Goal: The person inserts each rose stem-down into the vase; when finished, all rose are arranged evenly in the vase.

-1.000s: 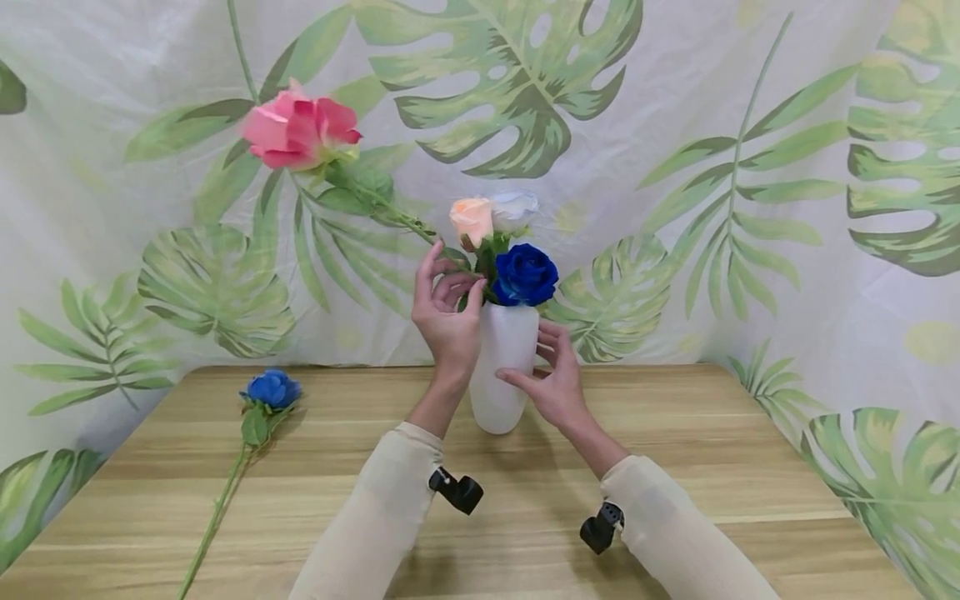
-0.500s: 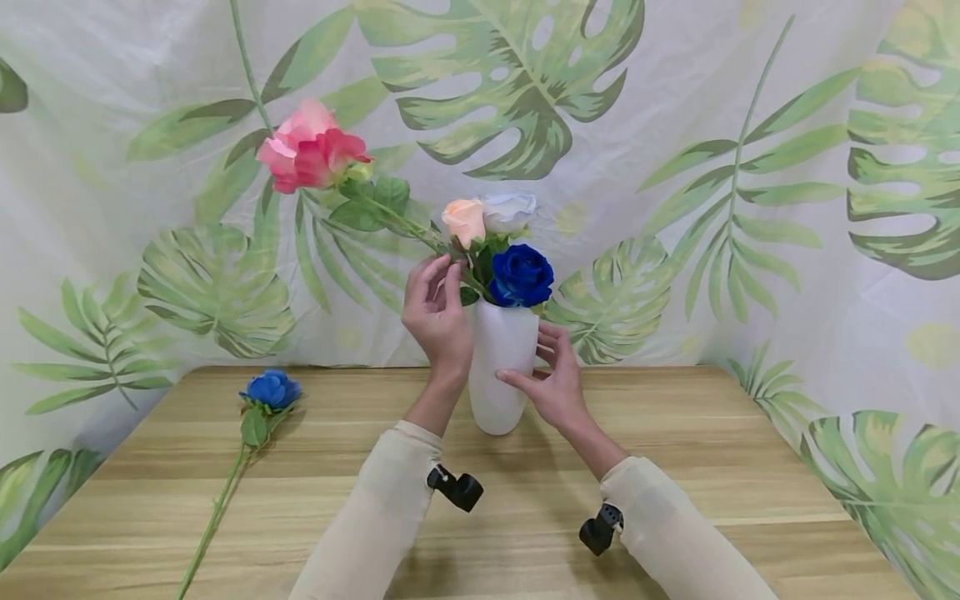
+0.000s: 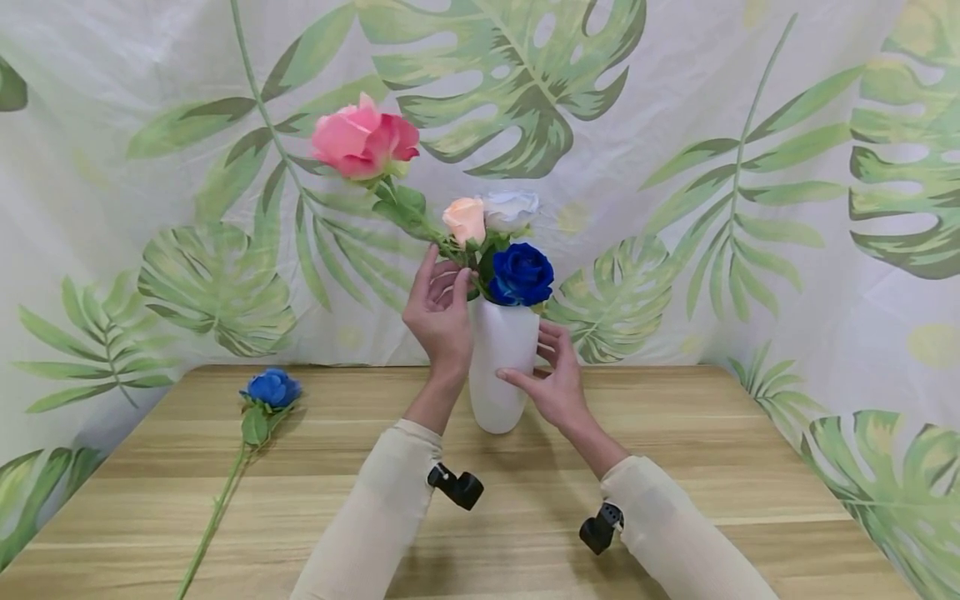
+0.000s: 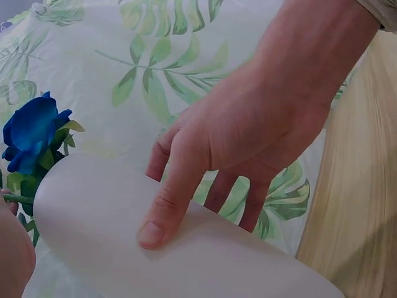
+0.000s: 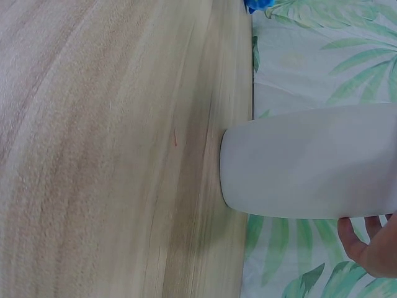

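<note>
A frosted white vase (image 3: 501, 367) stands upright on the table, with a dark blue rose (image 3: 522, 275), a peach rose (image 3: 465, 220) and a white rose (image 3: 511, 210) in its mouth. My left hand (image 3: 441, 321) is at the upper left of the vase and pinches the stem of a pink rose (image 3: 366, 142). That rose leans up to the left; its stem's lower end is hidden behind my fingers and the leaves. On the vase's right side my right hand (image 3: 553, 375) grips the wall, thumb in front. The left wrist view shows this thumb (image 4: 152, 233) against the vase.
A second blue rose (image 3: 272, 389) with a long green stem lies at the left of the wooden table (image 3: 675, 467). Behind the table hangs a leaf-patterned cloth (image 3: 600, 100). Each sleeve carries a black wrist camera (image 3: 455, 487).
The pink rose's head has swung right, closer to the other flowers, and its stem leans less. My left hand has shifted slightly left. My right hand and the vase have stayed in place.
</note>
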Motion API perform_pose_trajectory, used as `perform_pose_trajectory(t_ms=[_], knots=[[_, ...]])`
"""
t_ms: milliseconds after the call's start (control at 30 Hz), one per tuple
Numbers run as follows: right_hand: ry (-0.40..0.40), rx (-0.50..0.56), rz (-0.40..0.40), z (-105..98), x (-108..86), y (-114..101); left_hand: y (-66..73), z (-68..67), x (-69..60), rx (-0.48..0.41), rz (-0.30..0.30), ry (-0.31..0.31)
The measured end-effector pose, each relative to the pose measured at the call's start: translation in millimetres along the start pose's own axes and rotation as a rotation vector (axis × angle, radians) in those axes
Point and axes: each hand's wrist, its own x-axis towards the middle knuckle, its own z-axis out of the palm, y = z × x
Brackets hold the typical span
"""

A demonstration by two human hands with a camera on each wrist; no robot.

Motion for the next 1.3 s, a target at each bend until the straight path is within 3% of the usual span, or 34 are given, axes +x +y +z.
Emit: perform_pose_trajectory(t_ms=[300,400,500,600,733,1033,1300], knots=[[-0.013,0.029,0.022,-0.1,1.0,1.2,-10.6,-1.7,-10.6,0.170,0.149,-0.076],[-0.014,0.031,0.021,0.2,0.1,0.5,-13.6,-1.7,-12.3,0.141,0.170,-0.050],[-0.015,0.024,0.020,0.4,-0.6,-0.3,-12.6,0.6,-9.4,0.048,0.181,0.008],[-0.013,0.012,0.008,0.4,-0.5,-0.7,-7.7,3.6,-4.2,-0.027,0.171,0.052],[-0.011,0.008,-0.004,0.1,-0.1,-0.1,-3.4,4.8,0.2,-0.042,0.137,0.060],[-0.010,0.015,0.016,-0.2,-0.2,1.3,-4.1,-1.3,-0.3,0.060,0.042,-0.061],[-0.010,0.022,0.011,0.1,0.2,0.7,-11.7,-5.7,-0.5,0.145,0.175,-0.160]])
